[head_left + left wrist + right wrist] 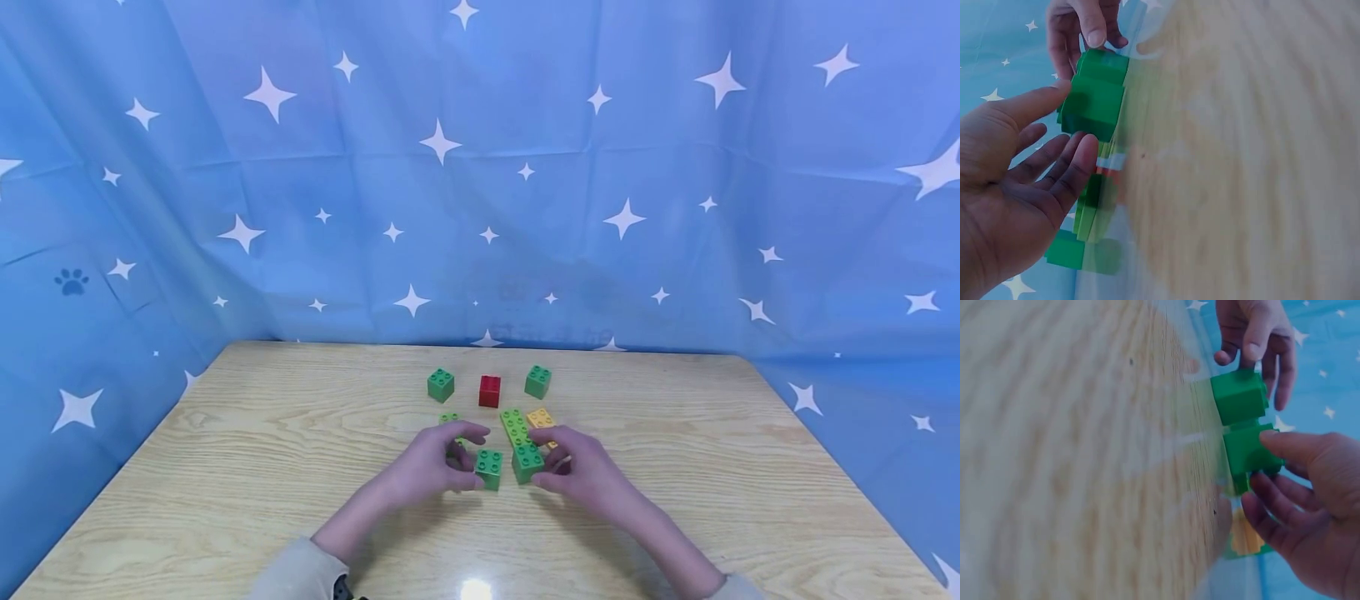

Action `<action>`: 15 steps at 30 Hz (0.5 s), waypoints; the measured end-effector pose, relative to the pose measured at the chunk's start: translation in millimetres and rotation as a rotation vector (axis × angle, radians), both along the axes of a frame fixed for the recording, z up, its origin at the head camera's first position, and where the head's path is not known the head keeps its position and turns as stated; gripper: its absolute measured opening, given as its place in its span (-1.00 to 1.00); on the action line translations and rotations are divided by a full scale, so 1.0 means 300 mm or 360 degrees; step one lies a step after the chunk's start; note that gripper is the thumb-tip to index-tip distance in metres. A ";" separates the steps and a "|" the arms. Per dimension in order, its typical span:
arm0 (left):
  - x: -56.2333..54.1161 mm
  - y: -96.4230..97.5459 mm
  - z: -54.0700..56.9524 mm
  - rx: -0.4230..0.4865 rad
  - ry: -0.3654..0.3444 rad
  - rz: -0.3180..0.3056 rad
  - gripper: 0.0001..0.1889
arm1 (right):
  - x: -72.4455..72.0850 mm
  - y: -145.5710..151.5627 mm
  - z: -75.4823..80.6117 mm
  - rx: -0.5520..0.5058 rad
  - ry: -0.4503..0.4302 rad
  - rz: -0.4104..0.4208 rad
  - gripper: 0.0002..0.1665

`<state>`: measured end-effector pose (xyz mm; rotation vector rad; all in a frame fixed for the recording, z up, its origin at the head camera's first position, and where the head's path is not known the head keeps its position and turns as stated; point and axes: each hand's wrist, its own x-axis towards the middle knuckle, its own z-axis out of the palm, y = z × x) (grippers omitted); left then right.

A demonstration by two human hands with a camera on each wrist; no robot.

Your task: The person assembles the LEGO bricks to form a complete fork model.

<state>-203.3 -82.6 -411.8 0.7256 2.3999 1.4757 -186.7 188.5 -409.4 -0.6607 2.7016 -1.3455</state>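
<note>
A green 2x2 toy brick (488,470) stands near the front middle of the table, beside my left hand (435,462). The left thumb is at the brick's near left side, and the other fingers are spread behind it, with a gap. My right hand (581,471) pinches another green brick (528,463) between thumb and fingers. In the right wrist view the thumb lies on that brick's face (1250,449). Just behind it lies a long lime green brick (514,423). A yellow-orange brick (539,417) is partly hidden by the right hand, and a lime brick (448,417) by the left.
Farther back on the wooden table (300,425) stand a green brick (441,385), a red brick (490,391) and another green brick (537,382), in a loose row. A blue curtain (480,183) with white stars hangs behind the table.
</note>
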 end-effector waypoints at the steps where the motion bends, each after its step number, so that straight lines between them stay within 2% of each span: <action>1: 0.002 0.003 -0.001 -0.0009 0.0007 -0.0007 -0.35 | -0.001 0.000 -0.002 0.0005 0.0003 0.0006 -0.34; 7: 0.011 0.012 -0.004 -0.0038 0.0042 -0.0030 -0.44 | -0.003 -0.004 -0.012 0.0047 0.0010 0.0038 -0.48; 15: 0.015 0.015 -0.009 -0.0049 0.0084 -0.0053 -0.58 | 0.005 -0.007 -0.019 0.0022 0.0037 0.0085 -0.53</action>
